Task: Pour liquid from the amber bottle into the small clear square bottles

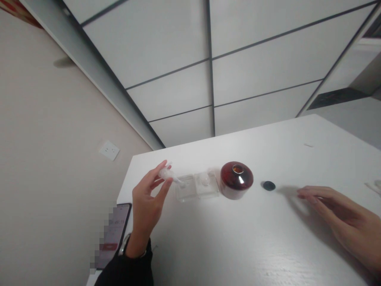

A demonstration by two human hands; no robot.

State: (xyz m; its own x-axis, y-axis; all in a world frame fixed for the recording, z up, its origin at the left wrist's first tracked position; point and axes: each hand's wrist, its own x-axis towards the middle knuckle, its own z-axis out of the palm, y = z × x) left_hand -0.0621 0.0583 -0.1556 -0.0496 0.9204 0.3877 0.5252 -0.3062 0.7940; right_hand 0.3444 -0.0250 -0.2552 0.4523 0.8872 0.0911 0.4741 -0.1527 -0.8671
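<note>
Status of the left hand [149,200]: we find it closed in a light pinch, with thumb and fingers gripping a translucent white piece [166,173] with a rounded body and a slender stem. The stem points down to the right, over the left compartment of a clear tray [187,195]. We cannot tell whether its tip touches the tray.

Status of the right hand [345,222]: we find it loosely curled above the counter [226,242], thumb near the fingertips. No object shows in it, but we cannot tell whether the fingertips meet or hide something small.

Progress check. We note a round white piece [205,179] in the tray's right compartment; we judge that position filled. The dark red container [237,178] stands upright just right of the tray, its top opening uncovered. A black disc [269,186] lies on the counter between the container and the right hand; if it is the lid, we count opening as done and refitting as outstanding.

Also outstanding, in our judgement, is the work at the left compartment, since the pinched piece is not released. We cannot confirm any contents in that compartment.
</note>
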